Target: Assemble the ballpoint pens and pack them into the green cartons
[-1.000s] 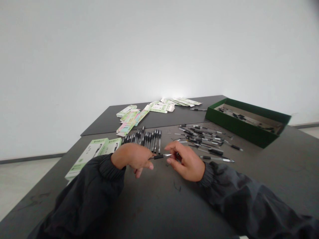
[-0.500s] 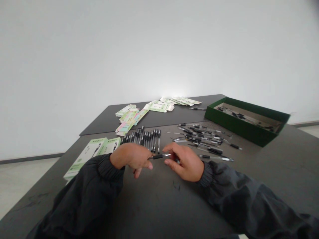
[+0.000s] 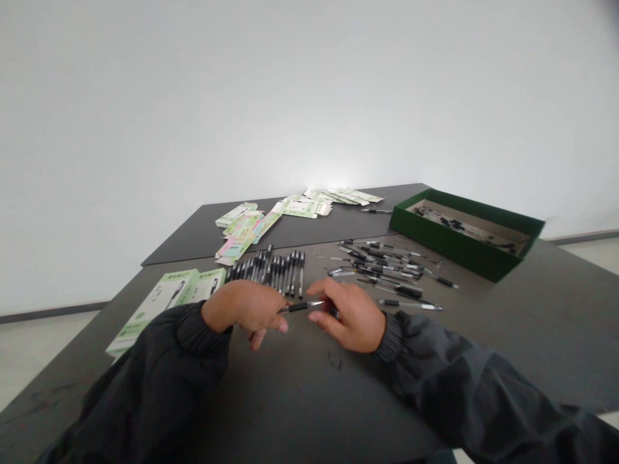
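gel pen (image 3: pixel 300 307)'s pinched in the left hand (image 3: pixel 251 306) just nearside of the pen row (image 3: pixel 275 270), right hand (image 3: pixel 351 316) half-curled by the tip (image 3: pixel 316 303), can't tell if holding anything, probably light, stiff, so grab the dark grip (image 3: pixel 296 307)

Your row of pens (image 3: pixel 294 274) lies between cartons (image 3: pixel 152 303) on the left and loose pens (image 3: pixel 387 265); farther right, a box (image 3: pixel 445 243) holds pen parts (image 3: pixel 452 223), perhaps.

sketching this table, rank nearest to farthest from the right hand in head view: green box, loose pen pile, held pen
1. Held pen: just left of the right hand
2. Loose pen pile: beyond the hand, rightward
3. Green box: farther back, far right
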### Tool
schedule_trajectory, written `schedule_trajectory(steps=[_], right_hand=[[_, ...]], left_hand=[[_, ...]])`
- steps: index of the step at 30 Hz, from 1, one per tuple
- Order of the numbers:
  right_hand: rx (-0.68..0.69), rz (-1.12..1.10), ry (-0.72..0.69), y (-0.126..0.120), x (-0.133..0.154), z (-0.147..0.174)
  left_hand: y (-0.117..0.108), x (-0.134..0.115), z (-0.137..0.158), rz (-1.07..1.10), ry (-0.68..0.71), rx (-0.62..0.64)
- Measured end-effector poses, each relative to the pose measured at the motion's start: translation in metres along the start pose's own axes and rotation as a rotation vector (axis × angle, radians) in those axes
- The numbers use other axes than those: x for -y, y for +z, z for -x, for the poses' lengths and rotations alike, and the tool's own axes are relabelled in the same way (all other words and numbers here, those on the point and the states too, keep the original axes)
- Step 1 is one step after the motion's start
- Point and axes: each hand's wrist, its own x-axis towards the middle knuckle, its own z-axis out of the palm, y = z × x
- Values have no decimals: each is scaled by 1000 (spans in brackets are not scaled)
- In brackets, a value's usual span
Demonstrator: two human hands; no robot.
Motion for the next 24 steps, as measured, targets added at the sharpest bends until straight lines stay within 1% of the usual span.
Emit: schedule_trajectory(steps=[4, 9, 13, 16, 21, 24], right_hand=[[-20, 42, -34, 1, 1, -1], [24, 47, -91, 0, -2, -4], [31, 2, -37, -1, -1, -1], [6, 30, -13, 0, 1, -1], [11, 67, -86, 1, 0, -4], [25, 59, -104, 0, -2, -4]], left_hand=[[1, 1, -1, -26, 4, 1], [1, 1, -2, 6, 3, 14], [0, 3, -1, -5, 35, -11], [1, 4, 0, -8, 29, -13], [0, 1, 1, -3, 22, -12], [1, 0, 2, -6, 21, -12]])
